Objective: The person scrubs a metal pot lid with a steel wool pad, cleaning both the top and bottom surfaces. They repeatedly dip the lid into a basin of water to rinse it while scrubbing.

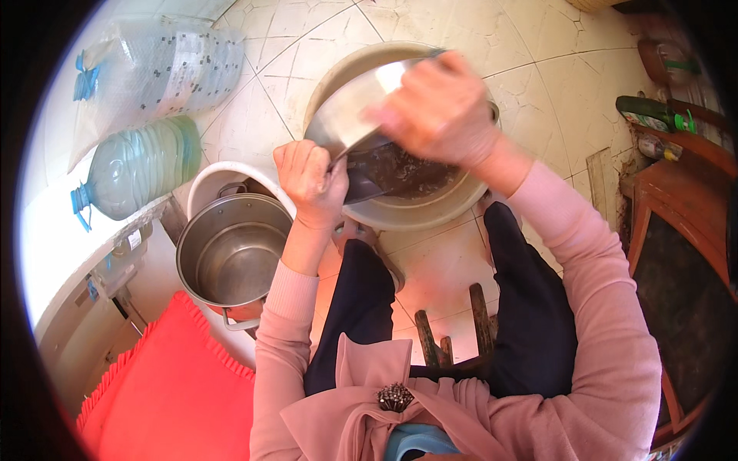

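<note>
My left hand (pixel 311 178) grips the near edge of a shiny metal pot (pixel 354 109), which is tilted over a wide basin (pixel 398 216). Blurred by motion, my right hand (pixel 441 109) lies against the pot's side with its fingers curled. Whether anything is under those fingers is hidden. Dark, murky water (pixel 426 176) stands in the basin below the pot. To the left of my left hand, a second deep metal pot (pixel 236 253) sits upright at a white tub (pixel 210 170), its inside bare.
Large plastic water bottles (pixel 144 164) and a bubble-wrapped bundle (pixel 167 69) line the left. A red ruffled cloth (pixel 179 386) lies at lower left. Wooden stool legs (pixel 426 337) show between my knees. A green bottle (pixel 651 115) and wooden furniture (pixel 669 190) stand right, on tiled floor (pixel 542 109).
</note>
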Available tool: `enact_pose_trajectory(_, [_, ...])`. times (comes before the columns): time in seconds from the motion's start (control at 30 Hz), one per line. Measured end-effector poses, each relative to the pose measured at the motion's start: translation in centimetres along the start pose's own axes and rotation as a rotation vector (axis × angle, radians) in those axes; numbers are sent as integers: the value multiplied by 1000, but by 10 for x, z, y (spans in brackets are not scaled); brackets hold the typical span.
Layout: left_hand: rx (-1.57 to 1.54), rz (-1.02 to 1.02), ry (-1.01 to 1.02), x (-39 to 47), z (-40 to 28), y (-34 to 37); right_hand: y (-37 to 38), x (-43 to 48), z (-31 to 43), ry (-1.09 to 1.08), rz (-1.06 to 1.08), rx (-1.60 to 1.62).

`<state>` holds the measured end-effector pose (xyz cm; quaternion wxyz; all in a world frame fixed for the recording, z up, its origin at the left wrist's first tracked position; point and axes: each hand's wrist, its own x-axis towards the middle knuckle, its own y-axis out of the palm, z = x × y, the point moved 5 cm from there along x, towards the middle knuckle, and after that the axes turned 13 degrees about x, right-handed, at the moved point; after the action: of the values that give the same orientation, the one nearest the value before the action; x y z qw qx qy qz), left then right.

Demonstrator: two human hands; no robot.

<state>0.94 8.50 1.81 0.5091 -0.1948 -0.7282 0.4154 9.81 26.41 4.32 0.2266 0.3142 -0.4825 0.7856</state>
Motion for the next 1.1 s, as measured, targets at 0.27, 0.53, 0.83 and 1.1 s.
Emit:
enact_pose_trajectory(0.27, [-7, -44, -178, -16, 19, 4, -15, -26, -51, 269, -88, 5])
enact_pose_trajectory(0.53, [31, 10, 71, 30, -17, 3, 18, 25, 25, -80, 18, -27])
enact_pose_trajectory(0.83, [-94, -29, -385, -42, 38, 21, -7, -45, -75, 365, -54, -68])
enact_pose_trajectory(1.1, [101, 186, 45, 31, -7, 14, 10, 1, -15, 10, 49, -1])
